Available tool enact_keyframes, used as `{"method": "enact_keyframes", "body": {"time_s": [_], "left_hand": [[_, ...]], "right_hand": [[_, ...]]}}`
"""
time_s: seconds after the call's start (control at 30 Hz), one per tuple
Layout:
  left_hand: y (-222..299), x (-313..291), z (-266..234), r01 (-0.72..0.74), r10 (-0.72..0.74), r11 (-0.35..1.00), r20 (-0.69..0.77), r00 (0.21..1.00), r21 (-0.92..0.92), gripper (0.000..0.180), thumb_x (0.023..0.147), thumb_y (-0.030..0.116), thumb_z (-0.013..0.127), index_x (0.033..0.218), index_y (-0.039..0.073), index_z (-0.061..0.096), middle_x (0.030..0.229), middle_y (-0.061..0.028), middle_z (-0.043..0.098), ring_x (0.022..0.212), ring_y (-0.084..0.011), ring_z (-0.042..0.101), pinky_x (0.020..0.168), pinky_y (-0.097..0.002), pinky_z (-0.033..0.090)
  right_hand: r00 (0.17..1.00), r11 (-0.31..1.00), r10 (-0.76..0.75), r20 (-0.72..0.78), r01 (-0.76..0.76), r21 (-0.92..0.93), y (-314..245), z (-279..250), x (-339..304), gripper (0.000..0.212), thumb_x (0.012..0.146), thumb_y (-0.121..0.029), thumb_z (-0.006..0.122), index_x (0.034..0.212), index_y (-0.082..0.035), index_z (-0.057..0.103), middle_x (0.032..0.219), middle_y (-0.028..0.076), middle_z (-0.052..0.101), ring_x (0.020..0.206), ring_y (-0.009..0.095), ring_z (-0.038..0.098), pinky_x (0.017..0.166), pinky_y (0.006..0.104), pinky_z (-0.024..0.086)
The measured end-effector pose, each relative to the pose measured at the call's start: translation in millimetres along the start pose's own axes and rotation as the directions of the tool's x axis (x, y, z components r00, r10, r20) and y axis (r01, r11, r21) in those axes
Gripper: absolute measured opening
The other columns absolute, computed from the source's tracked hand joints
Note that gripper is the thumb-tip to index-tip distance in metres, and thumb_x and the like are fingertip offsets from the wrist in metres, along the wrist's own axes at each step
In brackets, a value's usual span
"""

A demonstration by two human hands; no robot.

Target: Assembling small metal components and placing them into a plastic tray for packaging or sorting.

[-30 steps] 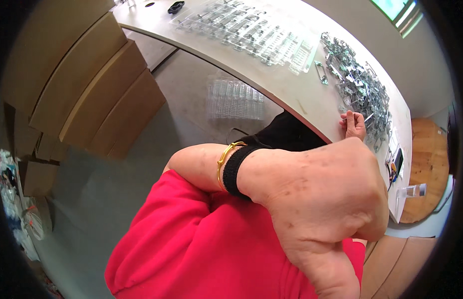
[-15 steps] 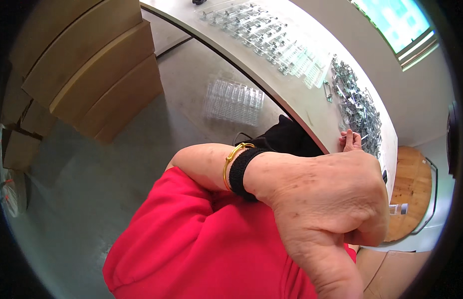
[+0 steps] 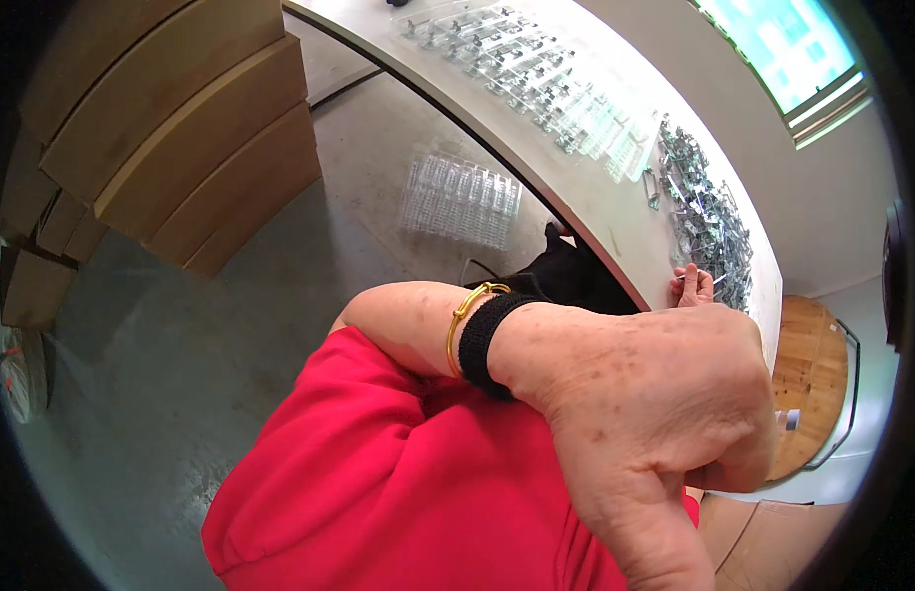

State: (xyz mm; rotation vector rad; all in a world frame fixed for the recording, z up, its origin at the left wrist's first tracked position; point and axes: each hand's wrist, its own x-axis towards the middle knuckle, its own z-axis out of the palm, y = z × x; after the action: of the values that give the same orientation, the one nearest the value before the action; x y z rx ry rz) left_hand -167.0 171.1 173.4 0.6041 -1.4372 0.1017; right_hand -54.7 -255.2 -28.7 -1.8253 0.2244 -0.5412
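Note:
My left hand (image 3: pixel 664 394) is large and close in front, its back toward me and its thumb stretching down to the lower edge. Its fingers curl under at the right, so whatever they hold is hidden. A gold bracelet (image 3: pixel 457 325) and a black wristband (image 3: pixel 485 345) circle that wrist. Beyond it, partly covered, my right hand (image 3: pixel 692 288) is at the table, fingertips pinched on a thin, pale sliver too small to name. It is beside a heap of small metal clip-like parts (image 3: pixel 709 212). One similar loose part (image 3: pixel 653 187) lies at the heap's left side.
Clear plastic trays (image 3: pixel 536 84) with metal parts in them cover the far part of the white table (image 3: pixel 586 212). More clear trays (image 3: pixel 462 202) are stacked below the table's edge. Large cardboard boxes (image 3: pixel 211 148) tower at left; a round wooden board (image 3: pixel 807 384) stands at right.
The whole view has shifted slightly. My left hand appears a little further right and lower, still curled. My right hand stays beside the metal heap with its fingertips pinched.

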Motion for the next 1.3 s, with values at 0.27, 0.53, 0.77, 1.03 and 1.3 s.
{"method": "enact_keyframes", "body": {"time_s": [0.27, 0.53, 0.77, 1.03, 1.3], "left_hand": [[-74.7, -3.4, -37.6, 0.504, -0.497, 0.851, -0.086, 0.864, 0.145, 0.076, 0.106, 0.062, 0.046, 0.067, -0.002, 0.059, 0.059, -0.0168, 0.053, 0.053, -0.0336, 0.055, 0.053, -0.0452, 0.045], [-180.5, -51.0, -90.6, 0.723, -0.658, 0.509, -0.33, 0.677, 0.468, 0.083, 0.114, 0.061, 0.036, 0.07, -0.006, 0.055, 0.059, -0.0265, 0.046, 0.054, -0.042, 0.044, 0.057, -0.0537, 0.042], [-218.7, -74.5, -95.0, 0.707, -0.633, 0.382, -0.388, 0.669, 0.595, 0.071, 0.113, 0.05, 0.047, 0.067, -0.002, 0.061, 0.068, -0.0305, 0.059, 0.069, -0.0525, 0.062, 0.061, -0.0575, 0.046], [-235.0, -77.2, -93.4, 0.693, -0.589, 0.311, -0.44, 0.678, 0.65, 0.045, 0.108, 0.033, 0.061, 0.077, 0.001, 0.063, 0.077, -0.0246, 0.065, 0.075, -0.0474, 0.064, 0.065, -0.0536, 0.048], [-241.3, -65.7, -90.6, 0.719, -0.571, 0.208, -0.515, 0.639, 0.663, 0.017, 0.094, 0.007, 0.076, 0.088, 0.002, 0.062, 0.083, -0.0119, 0.062, 0.061, -0.0251, 0.059, 0.058, -0.0404, 0.049]], "right_hand": [[0.99, 0.991, 0.136, 0.018, -0.136, -0.002, 6.0, -8.9, -2.8, 0.021, 0.109, -0.029, 0.068, 0.101, -0.011, 0.063, 0.093, 0.0, 0.073, 0.074, 0.006, 0.064, 0.07, 0.0219, 0.053], [0.999, 0.999, 0.033, 0.038, -0.033, 0.012, -27.4, 9.3, -19.1, 0.02, 0.114, -0.028, 0.058, 0.106, -0.011, 0.063, 0.101, 0.001, 0.073, 0.079, 0.006, 0.065, 0.073, 0.0223, 0.053], [0.99, 0.99, 0.109, 0.084, -0.116, 0.082, -35.6, 10.6, -24.8, 0.018, 0.114, -0.027, 0.058, 0.108, -0.011, 0.063, 0.102, 0.0, 0.073, 0.08, 0.006, 0.065, 0.075, 0.0216, 0.053], [0.954, 0.958, 0.241, 0.181, -0.263, 0.113, -47.1, 4.7, -25.7, 0.013, 0.11, -0.02, 0.065, 0.109, -0.008, 0.07, 0.103, -0.002, 0.073, 0.085, 0.004, 0.066, 0.08, 0.0208, 0.054], [0.933, 0.944, 0.23, 0.278, -0.283, 0.17, -51.6, 0.6, -38.8, 0.011, 0.107, -0.011, 0.069, 0.113, -0.002, 0.072, 0.109, 0.001, 0.072, 0.094, 0.008, 0.067, 0.086, 0.0241, 0.055]]}}
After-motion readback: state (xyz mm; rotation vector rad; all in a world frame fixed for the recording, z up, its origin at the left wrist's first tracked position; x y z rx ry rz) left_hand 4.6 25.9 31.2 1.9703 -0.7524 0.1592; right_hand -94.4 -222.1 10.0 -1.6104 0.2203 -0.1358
